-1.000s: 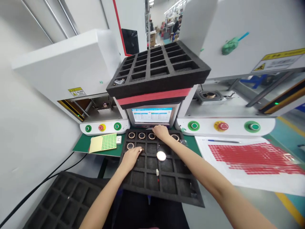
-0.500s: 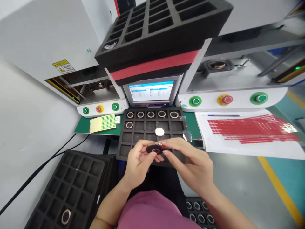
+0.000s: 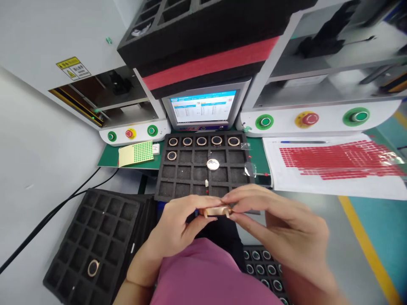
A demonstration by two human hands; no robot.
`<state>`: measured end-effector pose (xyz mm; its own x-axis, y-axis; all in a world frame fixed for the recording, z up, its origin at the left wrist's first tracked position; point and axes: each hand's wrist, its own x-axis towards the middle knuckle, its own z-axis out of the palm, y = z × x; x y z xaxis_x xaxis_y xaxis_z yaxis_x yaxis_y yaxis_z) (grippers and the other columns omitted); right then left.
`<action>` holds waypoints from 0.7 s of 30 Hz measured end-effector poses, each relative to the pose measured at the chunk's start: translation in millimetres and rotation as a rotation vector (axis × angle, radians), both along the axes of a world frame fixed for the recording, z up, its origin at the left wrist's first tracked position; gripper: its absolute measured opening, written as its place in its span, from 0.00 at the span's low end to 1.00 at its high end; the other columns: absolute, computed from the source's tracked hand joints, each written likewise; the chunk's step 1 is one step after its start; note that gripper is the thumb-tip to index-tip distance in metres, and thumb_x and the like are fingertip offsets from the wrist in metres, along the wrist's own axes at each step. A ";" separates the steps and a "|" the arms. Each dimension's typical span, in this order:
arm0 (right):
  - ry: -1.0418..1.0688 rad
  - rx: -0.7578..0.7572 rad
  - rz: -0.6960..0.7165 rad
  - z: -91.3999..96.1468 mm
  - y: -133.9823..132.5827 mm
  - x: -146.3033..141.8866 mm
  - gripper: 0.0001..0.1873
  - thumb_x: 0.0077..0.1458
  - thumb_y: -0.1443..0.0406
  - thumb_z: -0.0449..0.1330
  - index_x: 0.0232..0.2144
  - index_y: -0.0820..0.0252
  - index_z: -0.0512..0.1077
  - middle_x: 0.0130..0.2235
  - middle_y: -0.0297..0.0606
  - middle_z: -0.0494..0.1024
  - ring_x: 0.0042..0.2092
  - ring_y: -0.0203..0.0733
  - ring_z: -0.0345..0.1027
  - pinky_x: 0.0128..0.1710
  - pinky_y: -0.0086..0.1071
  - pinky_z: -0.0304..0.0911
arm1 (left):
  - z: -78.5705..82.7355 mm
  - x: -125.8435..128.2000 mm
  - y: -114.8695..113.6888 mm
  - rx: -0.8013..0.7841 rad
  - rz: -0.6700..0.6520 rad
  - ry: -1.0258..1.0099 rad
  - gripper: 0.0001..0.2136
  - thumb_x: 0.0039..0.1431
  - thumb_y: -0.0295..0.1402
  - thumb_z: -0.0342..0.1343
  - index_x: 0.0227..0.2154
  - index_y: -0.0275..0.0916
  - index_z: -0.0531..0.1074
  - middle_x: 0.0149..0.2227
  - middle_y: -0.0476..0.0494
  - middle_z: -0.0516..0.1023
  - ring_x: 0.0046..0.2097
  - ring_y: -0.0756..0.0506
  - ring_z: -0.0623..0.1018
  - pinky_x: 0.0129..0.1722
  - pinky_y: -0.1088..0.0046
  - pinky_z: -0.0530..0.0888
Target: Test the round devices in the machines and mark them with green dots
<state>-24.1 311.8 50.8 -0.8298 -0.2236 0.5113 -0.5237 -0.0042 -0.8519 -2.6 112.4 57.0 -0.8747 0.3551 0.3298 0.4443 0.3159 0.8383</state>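
Both my hands meet in front of my chest, pinching a small round rose-gold ring part (image 3: 216, 210) seen edge-on. My left hand (image 3: 178, 228) grips its left side, and my right hand (image 3: 280, 228) grips its right side with thumb and fingers closed. Just beyond them lies a black foam tray (image 3: 193, 186) with several ring parts in its back row (image 3: 201, 141), one at left in the second row (image 3: 172, 156), and a white disc (image 3: 213, 164).
A monitor (image 3: 202, 107) stands behind the tray under stacked black foam trays (image 3: 190, 38). Machines with green and red buttons (image 3: 307, 119) flank it. A sheet of red stickers (image 3: 337, 159) lies right, green dot stickers (image 3: 136, 152) left. Another foam tray (image 3: 92, 241) holds one ring lower left.
My hands left the foam tray, came toward my body and took hold of a ring part together. It has turned from showing its dark face to edge-on. The camera tilted downward.
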 end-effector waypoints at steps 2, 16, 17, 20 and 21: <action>-0.025 0.015 0.069 2.3 3.4 -2.9 0.08 0.56 0.75 0.64 0.34 0.58 0.74 0.36 0.35 0.80 0.38 0.36 0.75 0.39 0.29 0.74 | 0.7 -0.7 -1.1 -0.005 -0.035 0.015 0.13 0.64 0.27 0.57 0.50 0.42 0.72 0.47 0.46 0.81 0.48 0.50 0.81 0.48 0.81 0.75; 0.061 -0.117 0.103 -3.2 -0.7 -3.1 0.18 0.52 0.78 0.65 0.43 0.57 0.77 0.37 0.37 0.82 0.38 0.38 0.75 0.37 0.32 0.73 | -2.8 -0.8 -3.3 0.086 -0.074 -0.001 0.15 0.63 0.27 0.57 0.52 0.43 0.71 0.46 0.44 0.81 0.43 0.48 0.82 0.44 0.76 0.78; 0.085 -0.123 0.093 -3.0 -1.7 -3.1 0.18 0.51 0.79 0.65 0.41 0.57 0.78 0.36 0.37 0.82 0.38 0.39 0.76 0.37 0.32 0.74 | -4.1 -0.5 -3.5 0.093 -0.070 -0.001 0.15 0.63 0.26 0.57 0.52 0.43 0.71 0.47 0.44 0.81 0.43 0.48 0.82 0.43 0.75 0.78; 0.087 -0.144 0.057 -2.8 -4.3 -2.7 0.15 0.50 0.79 0.66 0.37 0.57 0.79 0.35 0.37 0.82 0.37 0.39 0.77 0.37 0.32 0.74 | -6.8 -0.2 -4.5 0.114 -0.063 -0.021 0.15 0.62 0.25 0.57 0.51 0.43 0.72 0.46 0.44 0.81 0.41 0.48 0.82 0.42 0.75 0.78; 0.076 -0.147 0.050 -2.7 -4.4 -2.7 0.15 0.50 0.79 0.66 0.36 0.58 0.79 0.35 0.37 0.82 0.37 0.39 0.77 0.36 0.32 0.74 | -7.0 -0.3 -4.8 0.119 -0.059 -0.037 0.15 0.62 0.24 0.58 0.51 0.43 0.72 0.46 0.44 0.81 0.40 0.49 0.82 0.42 0.76 0.78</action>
